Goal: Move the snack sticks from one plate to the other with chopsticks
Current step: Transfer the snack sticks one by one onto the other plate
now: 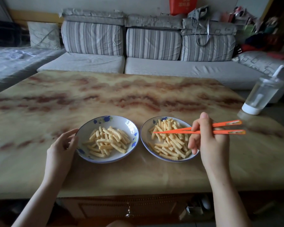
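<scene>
Head view: part of the right plate at lower centre is hidden by the right hand, which is clenched around orange plastic chopsticks; their tips are nearly closed above ridged, pale snack sticks. More lie on the glossy, blue-flowered left plate, its rim touched by the loosely opened left hand. A marbled table is seen beneath.

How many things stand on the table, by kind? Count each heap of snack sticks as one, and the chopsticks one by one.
Plates: 2 (left plate, right plate)
Heaps of snack sticks: 2 ()
Orange chopsticks: 2, over the right plate
Clear bottle: 1
Total: 7
</scene>
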Demonstrator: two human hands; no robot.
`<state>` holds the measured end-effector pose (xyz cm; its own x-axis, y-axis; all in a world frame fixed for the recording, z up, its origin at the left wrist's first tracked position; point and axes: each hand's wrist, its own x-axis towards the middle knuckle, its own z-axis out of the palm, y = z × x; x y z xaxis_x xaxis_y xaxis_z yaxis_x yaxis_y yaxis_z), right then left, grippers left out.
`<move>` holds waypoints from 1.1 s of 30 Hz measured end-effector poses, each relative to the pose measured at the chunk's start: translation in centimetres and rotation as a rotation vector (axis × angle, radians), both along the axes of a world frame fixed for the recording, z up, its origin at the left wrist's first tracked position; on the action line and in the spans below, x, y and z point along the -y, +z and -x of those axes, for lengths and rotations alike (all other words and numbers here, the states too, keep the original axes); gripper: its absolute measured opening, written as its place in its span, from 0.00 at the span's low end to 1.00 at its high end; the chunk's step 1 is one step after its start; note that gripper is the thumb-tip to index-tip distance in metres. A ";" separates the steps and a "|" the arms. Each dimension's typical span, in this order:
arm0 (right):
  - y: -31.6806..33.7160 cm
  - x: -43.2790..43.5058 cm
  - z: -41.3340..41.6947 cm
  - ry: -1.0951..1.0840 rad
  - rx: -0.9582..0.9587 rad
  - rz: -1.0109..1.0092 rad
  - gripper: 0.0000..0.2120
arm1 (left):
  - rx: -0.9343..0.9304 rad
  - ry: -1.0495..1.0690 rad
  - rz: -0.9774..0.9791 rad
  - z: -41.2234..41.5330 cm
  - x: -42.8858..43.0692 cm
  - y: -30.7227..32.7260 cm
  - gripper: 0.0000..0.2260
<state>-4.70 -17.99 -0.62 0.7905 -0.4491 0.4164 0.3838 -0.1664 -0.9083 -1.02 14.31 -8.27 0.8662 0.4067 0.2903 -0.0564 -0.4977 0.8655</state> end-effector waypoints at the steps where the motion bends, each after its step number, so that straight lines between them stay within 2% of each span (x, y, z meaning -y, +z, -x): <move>1: -0.1 -0.1 -0.1 0.002 -0.008 0.008 0.21 | -0.003 0.001 0.002 0.0 0.0 0.0 0.12; 21: -1.3 -2.3 -1.2 0.052 -0.016 -0.027 0.21 | 0.009 -0.014 0.010 0.1 0.1 0.1 0.12; 28: -0.5 -2.5 -0.7 0.028 0.013 -0.181 0.20 | -0.003 -0.016 0.014 0.1 0.0 0.1 0.12; 33: -0.1 -4.3 -0.2 0.133 0.022 -0.297 0.19 | -0.009 -0.015 0.017 0.2 0.1 0.1 0.12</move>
